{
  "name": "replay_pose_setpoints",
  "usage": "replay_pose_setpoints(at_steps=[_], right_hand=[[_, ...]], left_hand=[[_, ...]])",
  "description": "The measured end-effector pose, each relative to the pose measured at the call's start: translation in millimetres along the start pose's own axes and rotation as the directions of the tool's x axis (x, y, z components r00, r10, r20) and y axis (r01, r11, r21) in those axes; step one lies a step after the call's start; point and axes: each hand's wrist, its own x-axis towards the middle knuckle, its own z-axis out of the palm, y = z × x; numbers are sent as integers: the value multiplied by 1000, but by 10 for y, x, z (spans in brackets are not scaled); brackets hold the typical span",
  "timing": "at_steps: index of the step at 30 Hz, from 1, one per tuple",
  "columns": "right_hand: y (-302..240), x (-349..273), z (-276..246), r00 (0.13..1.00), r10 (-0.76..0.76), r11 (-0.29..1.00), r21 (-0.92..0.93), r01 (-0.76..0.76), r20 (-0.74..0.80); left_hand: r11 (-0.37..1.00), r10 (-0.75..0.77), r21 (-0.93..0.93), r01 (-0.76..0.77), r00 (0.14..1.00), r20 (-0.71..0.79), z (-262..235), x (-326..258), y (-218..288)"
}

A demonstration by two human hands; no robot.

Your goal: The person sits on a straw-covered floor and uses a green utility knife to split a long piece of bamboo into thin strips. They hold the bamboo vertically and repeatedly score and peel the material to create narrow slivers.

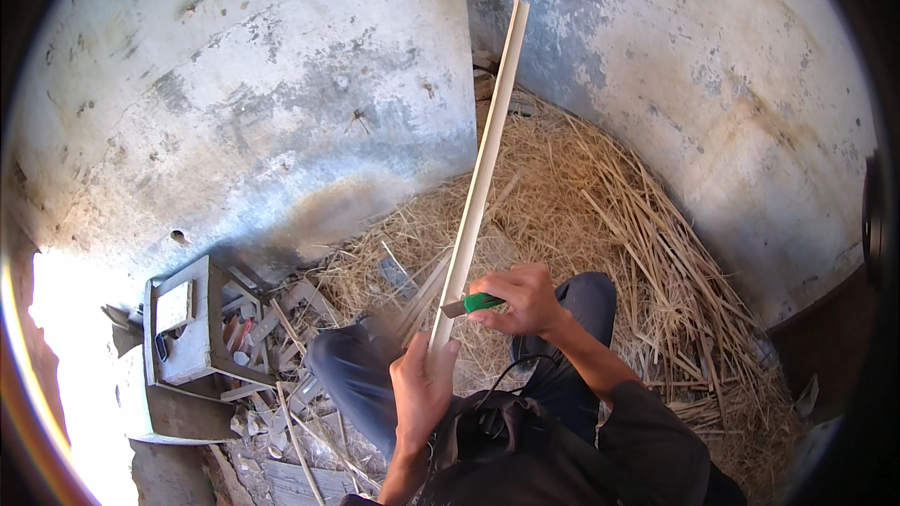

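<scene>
Low in the view, the left forearm (405, 468) rises steeply while the right forearm (596, 358) slants in leftward. A wooden frame (183, 356) stands left of the left knee (345, 370); open room flanks the pale wooden strip (483, 164), which extends up past both hands toward the walls' corner. The left hand (424, 389) wraps its near end; the right hand (521, 300), just above, grips a green-handled blade (480, 302) across it.

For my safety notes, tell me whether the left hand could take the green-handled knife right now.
Probably not: the left hand is holding the pale strip, and the right hand grips the green-handled knife.
</scene>
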Motion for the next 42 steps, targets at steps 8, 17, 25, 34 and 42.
replay_pose_setpoints(at_steps=[8,17,25,34,42], right_hand=[[-5,73,-90,998,-50,996,-73,47,-40],[67,77,-95,996,-70,989,-135,61,-59],[193,59,-112,998,-12,993,-120,5,-61],[423,15,-68,945,283,942,-136,-305,-164],[787,31,-491,911,400,916,1,-402,-97]], left_hand=[[991,-74,-107,81,995,60,-3,-55,-178],[974,-164,-139,179,980,116,-53,-121,-223],[957,-217,-158,242,963,157,-134,-229,-271],[926,-257,-219,307,939,229,-251,-322,-285],[868,-355,-280,409,907,226,-429,-584,-530]])
